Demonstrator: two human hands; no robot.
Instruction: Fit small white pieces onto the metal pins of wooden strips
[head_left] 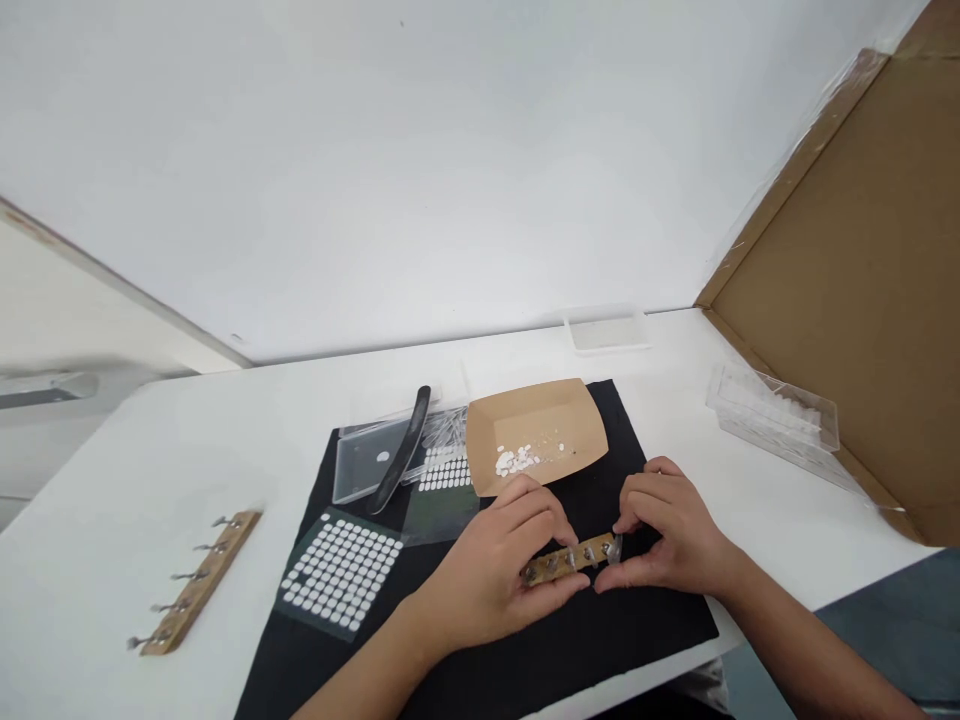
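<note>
My left hand [517, 560] grips a short wooden strip [553, 566] that carries a row of small metal pieces, thumb in front and fingers behind. At the strip's right end, my right hand [671, 530] has its thumb and fingers closed near a small shiny piece [615, 548]; its exact kind is too small to make out. A black mat [622, 640] lies beneath both hands. Just beyond them stands a brown paper tray [536, 410] with loose white oval pieces [514, 460] inside.
Left on the mat lies a sheet of white ovals [341, 570]; behind it are a grey tray [364, 460] and a black curved file [403, 450]. Another wooden strip with metal pieces [202, 585] rests far left. Clear boxes [780, 405] and a cardboard wall [847, 260] stand right.
</note>
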